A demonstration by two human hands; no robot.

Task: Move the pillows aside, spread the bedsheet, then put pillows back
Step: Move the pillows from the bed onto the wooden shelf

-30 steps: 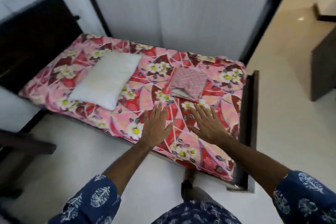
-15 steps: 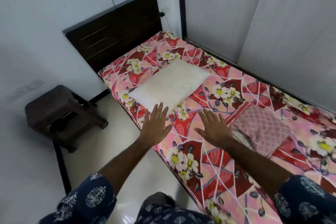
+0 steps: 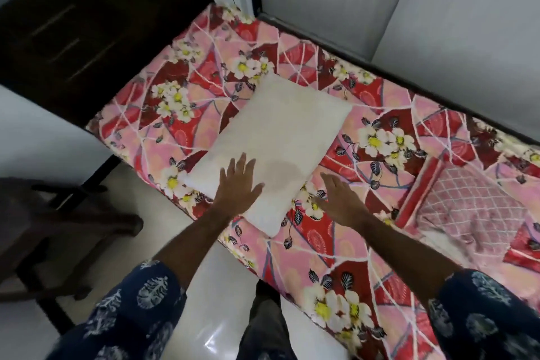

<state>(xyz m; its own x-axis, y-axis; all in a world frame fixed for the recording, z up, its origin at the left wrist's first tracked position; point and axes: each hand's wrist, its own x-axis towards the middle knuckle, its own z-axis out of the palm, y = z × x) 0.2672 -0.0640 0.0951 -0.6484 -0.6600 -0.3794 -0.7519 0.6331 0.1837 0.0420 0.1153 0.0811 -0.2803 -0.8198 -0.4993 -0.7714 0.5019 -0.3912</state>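
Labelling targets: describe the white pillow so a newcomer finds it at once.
On the floral bedsheet, look toward the dark headboard. The white pillow lies there diagonally under the left hand. It is plain, unlike the pink checked folded cloth further right.

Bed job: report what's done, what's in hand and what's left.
Done, by the look of it: the floral bedsheet lies spread flat over the mattress. In hand: the left hand is open over the near end of the white pillow; the right hand is open over the sheet beside it, gripping nothing. Left: the pillow lies mid-bed, short of the headboard, and the folded pink checked cloth sits further down.
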